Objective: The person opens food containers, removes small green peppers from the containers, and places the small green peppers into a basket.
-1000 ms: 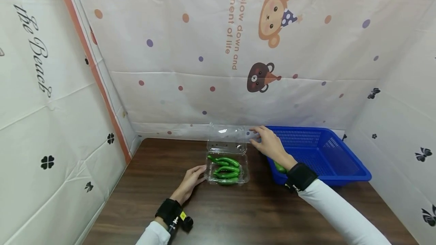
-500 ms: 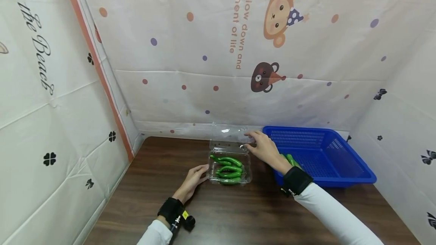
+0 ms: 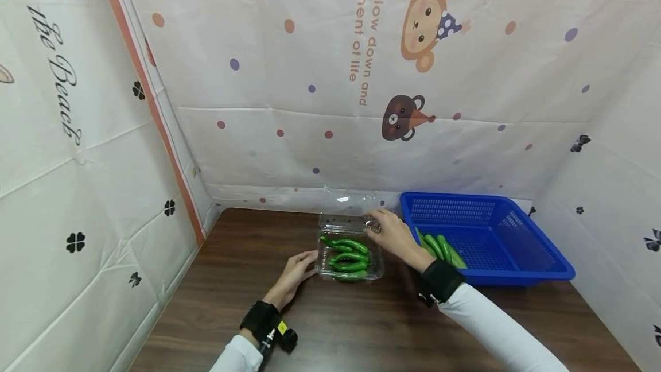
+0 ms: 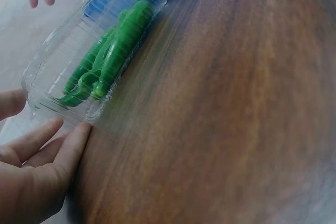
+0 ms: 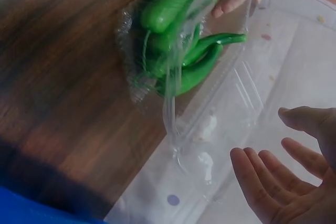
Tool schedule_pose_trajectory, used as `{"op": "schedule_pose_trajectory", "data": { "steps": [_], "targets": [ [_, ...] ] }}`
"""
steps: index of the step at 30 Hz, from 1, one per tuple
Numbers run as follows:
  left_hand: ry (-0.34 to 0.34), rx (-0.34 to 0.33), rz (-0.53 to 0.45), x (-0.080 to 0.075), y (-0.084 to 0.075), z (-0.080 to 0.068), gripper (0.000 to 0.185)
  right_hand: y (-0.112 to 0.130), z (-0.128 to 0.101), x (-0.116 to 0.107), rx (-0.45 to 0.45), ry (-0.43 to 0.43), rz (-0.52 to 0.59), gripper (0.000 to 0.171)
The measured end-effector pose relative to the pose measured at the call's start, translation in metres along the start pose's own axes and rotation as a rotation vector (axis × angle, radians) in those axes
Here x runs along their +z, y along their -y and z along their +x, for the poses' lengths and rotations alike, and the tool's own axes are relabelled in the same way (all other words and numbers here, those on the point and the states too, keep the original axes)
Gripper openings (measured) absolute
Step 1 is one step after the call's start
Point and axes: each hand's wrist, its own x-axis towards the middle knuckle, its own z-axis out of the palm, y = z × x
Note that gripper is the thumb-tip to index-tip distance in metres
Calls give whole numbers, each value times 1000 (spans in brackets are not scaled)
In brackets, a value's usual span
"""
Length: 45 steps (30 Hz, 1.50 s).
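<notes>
A hinged clear plastic box sits on the table, its bottom part (image 3: 376, 266) holding several green chili peppers (image 3: 353, 256). Its transparent lid (image 3: 343, 202) stands raised at the back. At the box's left side is my left hand (image 3: 291, 274), fingertips touching the wall; in the left wrist view its fingers (image 4: 73, 148) are extended and the thumb is apart. My right hand (image 3: 392, 234) hovers by the right side of the box, near the lid's hinge. In the right wrist view that hand (image 5: 286, 182) has spread fingers and holds nothing.
A blue plastic basket (image 3: 516, 274) stands right of the box, with several green peppers (image 3: 444, 247) in its left end. Brown wood-grain table (image 3: 330, 326) lies in front. White printed cloth walls (image 3: 289, 90) close off the back and sides.
My right hand has moved left and toward me, from beside the raised lid to its hinge, uncovering peppers in the basket. The left hand stays at the box; the view has shifted slightly.
</notes>
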Motion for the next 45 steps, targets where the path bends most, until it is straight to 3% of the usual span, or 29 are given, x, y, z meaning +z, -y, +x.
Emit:
{"op": "schedule_pose_trajectory", "data": {
  "steps": [8,24,45],
  "targets": [
    [-1,1,3,0,0,-1,54,6,-4,16,3,64,-31,41],
    [8,10,12,-2,3,-1,55,9,-11,45,-93,315,-43,36],
    [14,3,12,-4,3,-3,57,7,-19,53,-132,402,-131,31]
  ]
}}
